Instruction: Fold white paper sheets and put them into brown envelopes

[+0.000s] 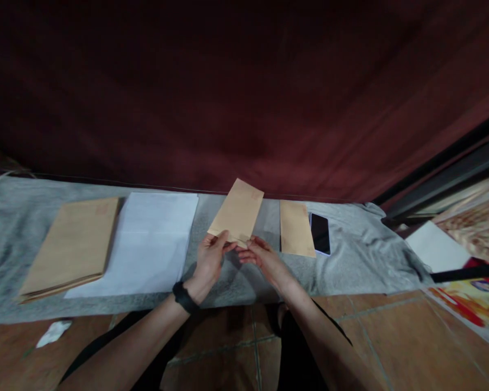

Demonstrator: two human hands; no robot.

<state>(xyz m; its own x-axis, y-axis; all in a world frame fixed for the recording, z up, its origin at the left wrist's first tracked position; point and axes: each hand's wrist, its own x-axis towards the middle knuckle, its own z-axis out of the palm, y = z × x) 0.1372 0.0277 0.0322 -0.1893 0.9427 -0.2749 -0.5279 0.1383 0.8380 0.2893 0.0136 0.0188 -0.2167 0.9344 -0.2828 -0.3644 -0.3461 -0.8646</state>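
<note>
A brown envelope [238, 210] is held up above a grey cloth [350, 260], tilted with its far end raised. My left hand [209, 262] pinches its near left corner, thumb on top. My right hand [261, 255] pinches the near edge just to the right, fingers closed on the paper. A black band sits on my left wrist. A second brown envelope [295, 228] lies flat on the cloth to the right of my hands.
A stack of brown envelopes [71, 247] lies at the left, with white sheets [149, 241] beside it. A dark phone [320, 233] lies right of the flat envelope. A dark red curtain [244, 98] hangs behind. Tiled floor [391, 336] and crumpled paper [54, 332] are near me.
</note>
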